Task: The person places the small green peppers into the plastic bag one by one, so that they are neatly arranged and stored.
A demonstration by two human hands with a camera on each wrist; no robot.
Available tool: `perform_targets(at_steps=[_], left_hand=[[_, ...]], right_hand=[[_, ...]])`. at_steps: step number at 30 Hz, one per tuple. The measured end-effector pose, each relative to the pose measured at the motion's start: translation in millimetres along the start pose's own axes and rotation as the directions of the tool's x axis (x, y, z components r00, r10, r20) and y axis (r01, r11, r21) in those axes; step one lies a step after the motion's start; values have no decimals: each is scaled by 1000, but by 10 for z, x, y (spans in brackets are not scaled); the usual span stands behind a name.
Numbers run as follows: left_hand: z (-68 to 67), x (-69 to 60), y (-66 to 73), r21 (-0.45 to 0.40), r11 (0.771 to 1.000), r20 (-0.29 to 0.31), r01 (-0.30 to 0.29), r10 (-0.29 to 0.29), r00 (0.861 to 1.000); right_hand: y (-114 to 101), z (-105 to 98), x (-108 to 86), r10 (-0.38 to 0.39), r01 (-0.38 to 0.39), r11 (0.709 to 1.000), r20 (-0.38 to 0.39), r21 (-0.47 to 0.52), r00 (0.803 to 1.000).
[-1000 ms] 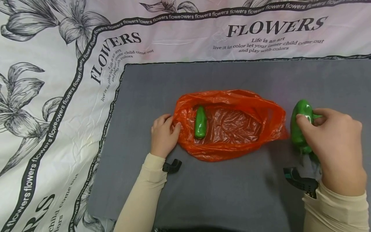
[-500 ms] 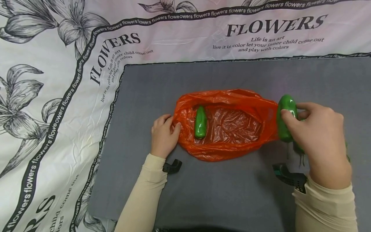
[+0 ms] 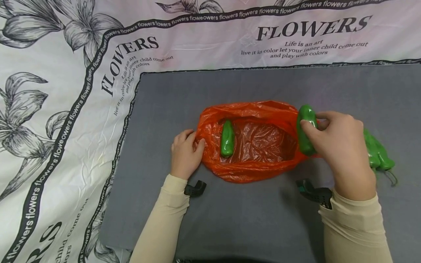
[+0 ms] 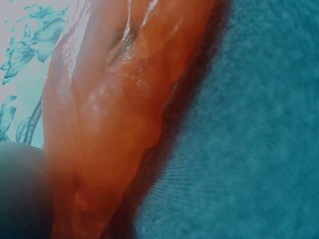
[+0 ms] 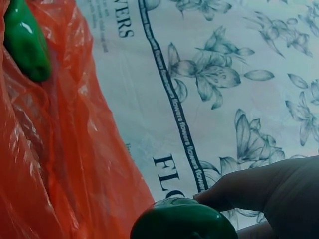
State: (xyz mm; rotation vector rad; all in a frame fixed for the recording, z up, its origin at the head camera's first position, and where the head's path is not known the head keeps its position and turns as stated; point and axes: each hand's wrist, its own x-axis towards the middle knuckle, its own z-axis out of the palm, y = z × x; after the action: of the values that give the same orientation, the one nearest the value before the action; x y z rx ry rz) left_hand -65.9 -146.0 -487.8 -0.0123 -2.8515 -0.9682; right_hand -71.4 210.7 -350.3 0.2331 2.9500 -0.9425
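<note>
The right hand (image 3: 345, 155) pinches a green pepper (image 3: 306, 131) at the red bag's (image 3: 243, 176) right end; the left hand (image 3: 186, 155) touches its left end, grip unclear. Advisable: steady the bag, lower the pepper well inside.

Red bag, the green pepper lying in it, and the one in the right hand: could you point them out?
Red bag (image 3: 243, 173), head view: its near wall.
Pepper in bag (image 3: 227, 140), head view: middle of its body.
Held pepper (image 3: 303, 139), head view: its lower half.

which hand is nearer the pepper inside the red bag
Left. The left hand touches the red bag just left of that pepper; the right hand, farther to the right, holds another pepper.
</note>
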Motion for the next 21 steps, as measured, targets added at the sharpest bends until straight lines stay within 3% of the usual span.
perform_targets(at_steps=[14,21], left_hand=[[-9,-15,-2,-3,1000,7,8,-8,1000],[-22,-3,23,-2,1000,19,14,-14,1000]], right_hand=[[-184,246,91,-62,61,998,26,29,998],[-309,353,128,-70,66,997,76,50,995]])
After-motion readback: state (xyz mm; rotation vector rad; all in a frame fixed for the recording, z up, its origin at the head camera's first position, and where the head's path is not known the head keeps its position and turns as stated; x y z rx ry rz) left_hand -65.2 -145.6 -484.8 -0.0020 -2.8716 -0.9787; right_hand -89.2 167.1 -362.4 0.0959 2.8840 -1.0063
